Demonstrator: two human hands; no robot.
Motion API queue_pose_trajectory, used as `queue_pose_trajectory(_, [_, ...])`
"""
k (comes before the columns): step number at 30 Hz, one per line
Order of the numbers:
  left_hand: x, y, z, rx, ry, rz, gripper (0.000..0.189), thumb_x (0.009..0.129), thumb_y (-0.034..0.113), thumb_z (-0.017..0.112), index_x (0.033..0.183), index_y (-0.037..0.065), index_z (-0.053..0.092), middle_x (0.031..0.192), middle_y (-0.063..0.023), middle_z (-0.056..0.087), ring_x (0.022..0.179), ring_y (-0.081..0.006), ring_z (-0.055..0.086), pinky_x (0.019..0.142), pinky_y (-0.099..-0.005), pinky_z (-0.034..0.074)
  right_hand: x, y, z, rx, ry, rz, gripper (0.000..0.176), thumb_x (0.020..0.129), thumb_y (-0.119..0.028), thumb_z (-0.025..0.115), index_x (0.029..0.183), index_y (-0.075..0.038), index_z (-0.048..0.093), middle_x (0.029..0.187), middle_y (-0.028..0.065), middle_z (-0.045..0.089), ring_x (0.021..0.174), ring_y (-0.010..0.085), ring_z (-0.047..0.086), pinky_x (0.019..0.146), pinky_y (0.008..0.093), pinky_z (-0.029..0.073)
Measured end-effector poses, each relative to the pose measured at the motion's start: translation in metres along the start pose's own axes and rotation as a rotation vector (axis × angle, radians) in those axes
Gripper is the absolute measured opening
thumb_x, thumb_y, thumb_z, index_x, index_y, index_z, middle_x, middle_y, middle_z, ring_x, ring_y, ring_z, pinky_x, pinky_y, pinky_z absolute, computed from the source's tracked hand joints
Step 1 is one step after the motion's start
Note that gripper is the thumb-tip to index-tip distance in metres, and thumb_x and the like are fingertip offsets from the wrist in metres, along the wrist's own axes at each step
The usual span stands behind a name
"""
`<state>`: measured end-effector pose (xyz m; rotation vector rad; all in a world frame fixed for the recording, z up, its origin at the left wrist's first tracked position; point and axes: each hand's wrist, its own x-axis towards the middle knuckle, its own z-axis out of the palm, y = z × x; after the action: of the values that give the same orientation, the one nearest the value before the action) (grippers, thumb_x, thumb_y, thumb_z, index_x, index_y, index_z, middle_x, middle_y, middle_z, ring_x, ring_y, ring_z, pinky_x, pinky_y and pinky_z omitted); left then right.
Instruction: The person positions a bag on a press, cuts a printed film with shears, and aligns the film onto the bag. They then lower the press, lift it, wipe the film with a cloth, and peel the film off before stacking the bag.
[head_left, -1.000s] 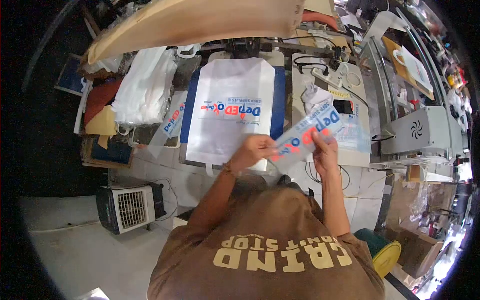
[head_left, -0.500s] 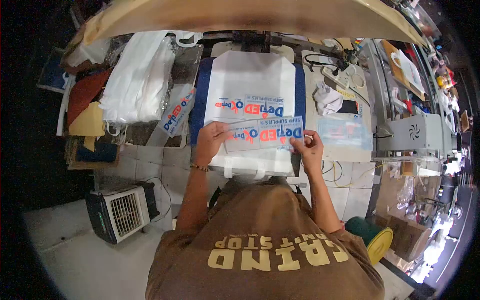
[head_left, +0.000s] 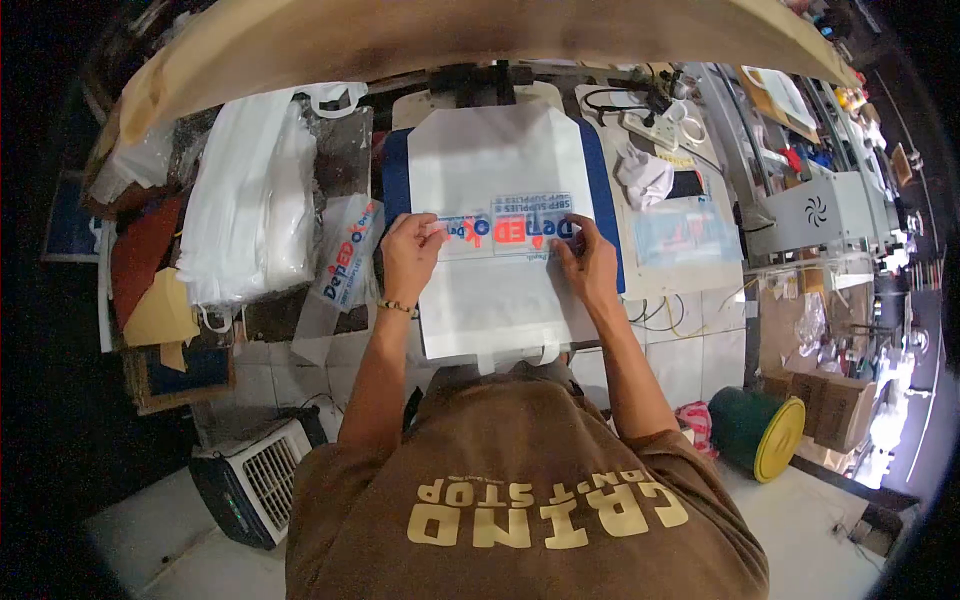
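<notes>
Holds a printed film (head_left: pixel 508 232) over a white bag (head_left: pixel 490 305) spread on a blue pad (head_left: pixel 604 190), pinching one end between thumb and fingertips of the left hand (head_left: pixel 411 258), steadying the other with the right hand (head_left: pixel 592 266), clamped or apart impossible to tell.
</notes>
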<state>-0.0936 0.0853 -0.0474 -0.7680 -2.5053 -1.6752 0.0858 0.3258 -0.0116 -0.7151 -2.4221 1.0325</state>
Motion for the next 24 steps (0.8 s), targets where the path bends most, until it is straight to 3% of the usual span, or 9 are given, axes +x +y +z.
queue_pose_trajectory(4, [-0.001,0.009,-0.002,0.105,0.013,0.079,0.028,0.077,0.004,0.084,0.103,0.0,0.073,0.089,-0.0109,0.066,0.071,-0.021,0.064,0.065,-0.0331,0.053,-0.002,0.002,0.002,0.032,-0.034,0.057,0.038,0.088,-0.016,0.076,0.124,-0.006,0.068,0.081,0.015,0.068,0.073,0.031,0.067,0.068,0.0417,0.051])
queue_pose_trajectory(6, [-0.002,0.009,-0.002,0.104,0.01,0.02,0.029,0.076,0.004,0.084,0.103,0.001,0.074,0.086,-0.01,0.064,0.073,-0.0208,0.063,0.067,-0.0325,0.053,-0.003,0.0,0.004,0.043,-0.03,0.097,0.036,0.088,-0.016,0.076,0.122,-0.006,0.069,0.084,0.0155,0.069,0.075,0.0313,0.068,0.07,0.0419,0.052])
queue_pose_trajectory(11, [-0.001,0.013,-0.004,0.132,-0.006,0.035,0.032,0.076,0.005,0.085,0.107,0.002,0.075,0.089,-0.0097,0.064,0.075,-0.0209,0.063,0.068,-0.0334,0.054,0.0,-0.005,0.006,-0.047,0.053,0.009,0.033,0.091,-0.018,0.073,0.123,-0.008,0.071,0.096,0.0151,0.069,0.081,0.0317,0.067,0.075,0.0417,0.053])
queue_pose_trajectory(24, [0.0,0.022,0.003,0.092,0.027,-0.023,0.035,0.076,0.005,0.087,0.109,0.002,0.075,0.096,-0.0097,0.063,0.078,-0.0218,0.065,0.067,-0.0331,0.056,0.007,-0.001,0.003,-0.089,0.03,-0.009,0.031,0.092,-0.018,0.072,0.121,-0.007,0.071,0.094,0.0146,0.067,0.084,0.0326,0.066,0.075,0.0412,0.053])
